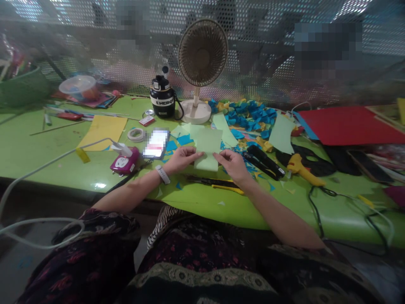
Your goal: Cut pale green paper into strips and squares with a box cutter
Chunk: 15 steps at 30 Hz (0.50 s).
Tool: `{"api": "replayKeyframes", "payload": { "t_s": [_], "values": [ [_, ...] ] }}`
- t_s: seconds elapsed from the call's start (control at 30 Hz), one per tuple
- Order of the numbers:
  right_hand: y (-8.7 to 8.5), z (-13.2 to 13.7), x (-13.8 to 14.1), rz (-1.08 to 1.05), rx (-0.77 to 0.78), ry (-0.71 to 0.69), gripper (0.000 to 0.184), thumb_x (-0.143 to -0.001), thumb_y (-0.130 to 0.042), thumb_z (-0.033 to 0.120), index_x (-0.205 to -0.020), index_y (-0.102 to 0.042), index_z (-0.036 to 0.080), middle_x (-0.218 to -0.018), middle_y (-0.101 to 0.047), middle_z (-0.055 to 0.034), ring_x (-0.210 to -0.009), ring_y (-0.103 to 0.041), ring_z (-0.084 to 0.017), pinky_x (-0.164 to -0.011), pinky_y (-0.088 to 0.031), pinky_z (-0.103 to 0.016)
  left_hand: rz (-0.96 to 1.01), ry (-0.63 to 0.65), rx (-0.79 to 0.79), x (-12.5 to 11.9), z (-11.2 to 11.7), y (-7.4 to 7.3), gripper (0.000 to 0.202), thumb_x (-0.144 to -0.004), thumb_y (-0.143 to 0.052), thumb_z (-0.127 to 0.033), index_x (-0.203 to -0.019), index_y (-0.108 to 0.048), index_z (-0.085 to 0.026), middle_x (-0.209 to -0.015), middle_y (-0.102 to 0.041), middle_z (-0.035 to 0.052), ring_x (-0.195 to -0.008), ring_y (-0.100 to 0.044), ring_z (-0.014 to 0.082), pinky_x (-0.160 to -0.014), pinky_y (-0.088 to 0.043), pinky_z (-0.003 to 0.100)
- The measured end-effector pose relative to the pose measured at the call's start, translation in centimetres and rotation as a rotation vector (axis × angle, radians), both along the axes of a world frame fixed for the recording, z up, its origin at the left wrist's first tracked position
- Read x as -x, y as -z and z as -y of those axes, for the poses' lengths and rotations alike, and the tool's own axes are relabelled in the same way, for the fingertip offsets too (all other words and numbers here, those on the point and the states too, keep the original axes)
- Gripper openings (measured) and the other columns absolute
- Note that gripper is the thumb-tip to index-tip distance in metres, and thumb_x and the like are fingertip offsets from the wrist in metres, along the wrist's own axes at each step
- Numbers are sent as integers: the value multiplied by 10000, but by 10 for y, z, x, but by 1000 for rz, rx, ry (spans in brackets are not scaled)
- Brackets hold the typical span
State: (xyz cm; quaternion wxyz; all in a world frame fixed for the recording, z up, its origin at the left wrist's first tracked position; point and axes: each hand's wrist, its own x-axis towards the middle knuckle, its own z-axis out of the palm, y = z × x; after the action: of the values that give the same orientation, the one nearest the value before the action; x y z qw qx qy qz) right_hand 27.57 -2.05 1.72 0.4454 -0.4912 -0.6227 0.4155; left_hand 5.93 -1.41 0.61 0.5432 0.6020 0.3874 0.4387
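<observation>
now, left hand point(182, 159), right hand point(232, 164) pinch green paper point(209, 145), tub point(77, 86) contents blurred

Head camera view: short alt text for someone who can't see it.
A person's left hand and right hand hold a pale green paper sheet by its sides at a bright green table littered with blue paper scraps.

Dim, backlit through mesh; glare on table point(38, 156); edges warped, background blurred.

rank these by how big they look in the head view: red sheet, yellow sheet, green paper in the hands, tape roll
1. red sheet
2. yellow sheet
3. green paper
4. tape roll
</observation>
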Motion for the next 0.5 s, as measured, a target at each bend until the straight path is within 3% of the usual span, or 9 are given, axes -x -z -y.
{"api": "replayKeyframes", "payload": {
  "t_s": [0.27,0.5],
  "values": [
    [-2,1,0,-9,6,-16,617,-658,-749,824,-653,-600,225,-601,-528,19,-590,-449,-140,-569,-382,-298,-43,-6,-29,1,0,-1,454,-817,-804,-547,-640,-601,-182,-576,-510,-28,-515,-380,78,-491,-261,249],
    [-4,3,1,-18,10,-39,635,-676,-717,845,-652,-541,235,-619,-501,27,-604,-462,-143,-567,-384,-295,-41,-39,4,0,-1,1,474,-761,-842,-566,-650,-602,-174,-582,-525,-29,-523,-392,74,-497,-270,240]
  ]
}}
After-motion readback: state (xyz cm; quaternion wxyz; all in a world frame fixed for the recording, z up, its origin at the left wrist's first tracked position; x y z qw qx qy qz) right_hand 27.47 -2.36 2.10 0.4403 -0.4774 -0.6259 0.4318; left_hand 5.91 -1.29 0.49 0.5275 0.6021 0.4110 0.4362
